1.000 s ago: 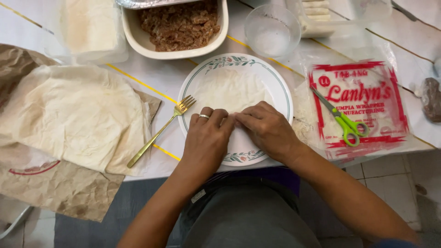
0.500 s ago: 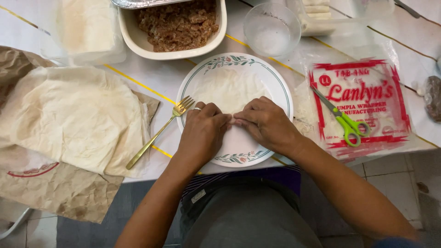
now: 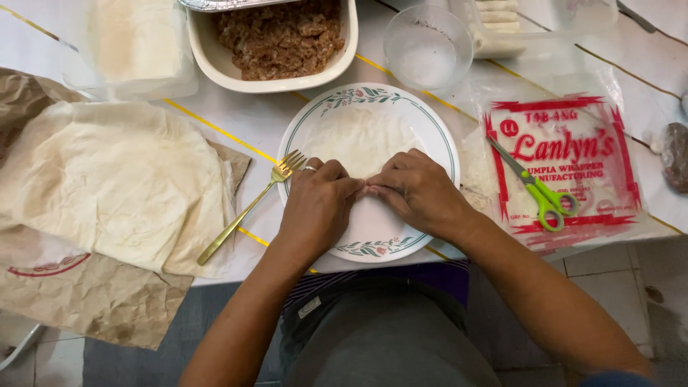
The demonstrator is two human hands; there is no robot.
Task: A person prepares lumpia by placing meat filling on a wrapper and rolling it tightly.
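Note:
A thin pale wrapper (image 3: 358, 136) lies on a white plate (image 3: 438, 132) with a green floral rim. My left hand (image 3: 319, 208) and my right hand (image 3: 416, 190) rest side by side on the near part of the wrapper, fingertips meeting and pressing down on a rolled fold. What lies under the fingers is hidden. A gold fork (image 3: 247, 208) leans on the plate's left rim, just beside my left hand.
A dish of brown minced filling (image 3: 279, 39) stands behind the plate, a small clear bowl (image 3: 428, 46) to its right. A stack of wrappers (image 3: 107, 179) on brown paper lies left. Green-handled scissors (image 3: 537, 190) rest on a red-printed plastic packet (image 3: 566, 168) at right. Finished rolls (image 3: 498, 18) sit far back.
Both hands have moved slightly away from me across the plate, rolling the wrapper's near edge forward. Nothing else on the table has shifted.

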